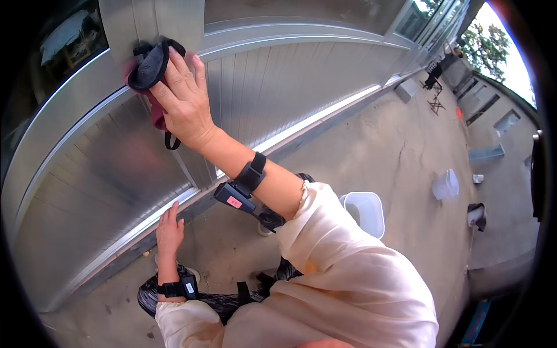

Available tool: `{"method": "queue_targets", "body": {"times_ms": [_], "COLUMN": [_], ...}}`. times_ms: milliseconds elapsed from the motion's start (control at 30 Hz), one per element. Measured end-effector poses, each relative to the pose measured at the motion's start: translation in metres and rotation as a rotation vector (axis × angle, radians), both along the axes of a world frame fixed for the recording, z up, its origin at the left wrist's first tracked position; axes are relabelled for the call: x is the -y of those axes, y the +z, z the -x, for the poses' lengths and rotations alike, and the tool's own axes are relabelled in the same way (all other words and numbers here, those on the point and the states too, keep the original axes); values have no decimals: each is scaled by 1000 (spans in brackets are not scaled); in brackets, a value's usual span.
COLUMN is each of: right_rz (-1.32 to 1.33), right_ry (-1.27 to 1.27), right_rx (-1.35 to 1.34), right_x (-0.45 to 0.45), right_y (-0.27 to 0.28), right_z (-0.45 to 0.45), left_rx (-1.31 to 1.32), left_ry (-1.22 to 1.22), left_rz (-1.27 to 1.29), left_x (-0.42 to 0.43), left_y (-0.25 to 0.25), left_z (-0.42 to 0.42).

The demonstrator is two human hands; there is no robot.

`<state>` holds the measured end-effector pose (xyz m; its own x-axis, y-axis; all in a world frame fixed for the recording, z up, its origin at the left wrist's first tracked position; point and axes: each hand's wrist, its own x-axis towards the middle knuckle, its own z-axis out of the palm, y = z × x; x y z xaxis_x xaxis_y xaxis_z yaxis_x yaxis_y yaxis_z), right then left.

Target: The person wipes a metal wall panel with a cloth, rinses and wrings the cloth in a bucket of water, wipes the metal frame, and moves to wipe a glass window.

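My right hand (184, 107) presses a dark grey and maroon cloth (152, 68) against the silver metal post (174, 17) between the panels. A black loop (171, 141) hangs from the cloth's lower end. The fingers lie over the cloth, and part of it is hidden beneath them. Lower down, my left hand (169, 229) is held near the bottom metal rail (139, 217) with its fingers stretched out and nothing in them. I cannot tell whether its fingertips touch the rail. Both forearms carry black strapped-on devices.
A white plastic bucket (366, 213) stands on the concrete floor beside my right sleeve. Farther right is a translucent bucket (445, 185). A pale block (407, 90) and a folding stool (436, 105) sit along the wall, where another person (449, 59) is.
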<state>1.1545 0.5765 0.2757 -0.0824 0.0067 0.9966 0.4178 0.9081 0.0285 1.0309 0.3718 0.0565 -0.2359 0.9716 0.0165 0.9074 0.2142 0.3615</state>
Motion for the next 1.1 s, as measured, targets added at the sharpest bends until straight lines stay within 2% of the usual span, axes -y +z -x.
{"method": "queue_targets", "body": {"times_ms": [67, 100, 233, 400, 533, 633, 733, 800, 867, 967, 1000, 1067, 1100], "right_rz": [55, 87, 289, 475, 462, 333, 236, 192, 285, 381, 368, 411, 349], "right_ry": [36, 4, -21, -51, -32, 8, 51, 51, 3, -83, -79, 46, 53], "right_rx": [-3, 55, 193, 354, 398, 188, 110, 91, 127, 366, 369, 343, 308], "right_x": [5, 6, 21, 41, 40, 17, 4, 7, 9, 26, 27, 28, 23], "right_y": [-37, -62, -158, -225, -188, -110, -61, -70, -111, -177, -188, -188, -177], "right_z": [6, 4, 3, -7, -21, -11, 7, 17, 16, -6, -13, -22, -22], "left_rx": [16, -2, 9, 23, 33, 29, 19, 35, 17, 24, 27, 38, 41], "left_ry": [-3, -37, 19, 52, 51, 53, 56, 88, 83, 99, 104, 125, 143], "left_rz": [-3, -72, -62, -90, -107, -121, -133, -149, -202, -215, -212, -192, -164], "left_x": [0, 1, 4, 6, 7, 8, 10, 13, 11, 11, 11, 12, 12], "left_y": [6, 3, 13, 4, 4, 2, 5, 10, 15, 13, 14, 17, 19], "left_z": [-4, -2, -3, 6, 6, 9, 10, 9, 8, 12, 11, 9, 12]}}
